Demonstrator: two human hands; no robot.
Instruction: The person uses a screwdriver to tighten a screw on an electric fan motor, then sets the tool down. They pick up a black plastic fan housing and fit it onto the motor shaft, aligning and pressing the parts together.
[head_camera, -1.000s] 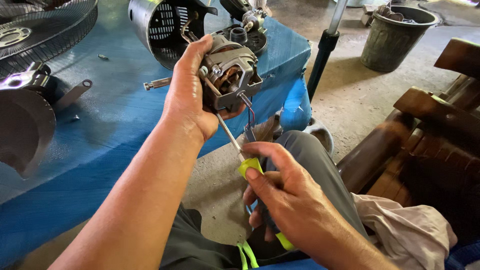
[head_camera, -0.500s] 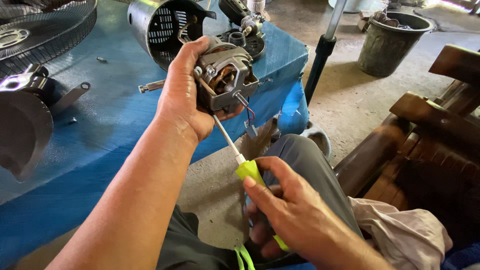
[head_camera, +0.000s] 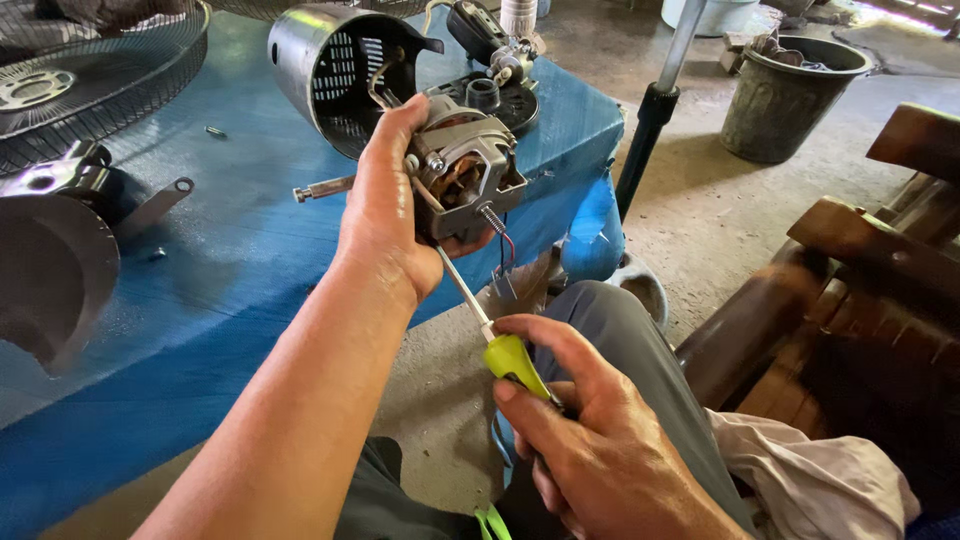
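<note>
Fan motor (head_camera: 462, 170) held up over the near-right edge of the blue bench (head_camera: 230, 250), clear of its surface. Left hand (head_camera: 385, 215) wraps the motor from the left side, thumb up on the top of the frame, fingers closed round the underside — the grip is firm on the motor body. Shaft (head_camera: 322, 187) sticks out to the left past the hand. Copper windings show inside the grey metal frame; a small spring and thin red and dark wires hang off its near-right corner.

Right hand (head_camera: 590, 440) is closed on the yellow-green handle of a screwdriver (head_camera: 478, 310); the thin blade runs up and left to the underside of the motor. Whether the tip sits in a screw head cannot be made out.

Handling, as a judgement: motor looks dense and rigid, heavy for its size, metal frame a safe hold. Windings and loose wires look fragile — keep fingers on the frame, not on copper or leads.

Further out: perforated grey motor housing (head_camera: 335, 70) on its side at the far bench, wire fan guard (head_camera: 95, 85) far left, dark bucket (head_camera: 785, 95) on the floor far right, wooden bench seat at right.
</note>
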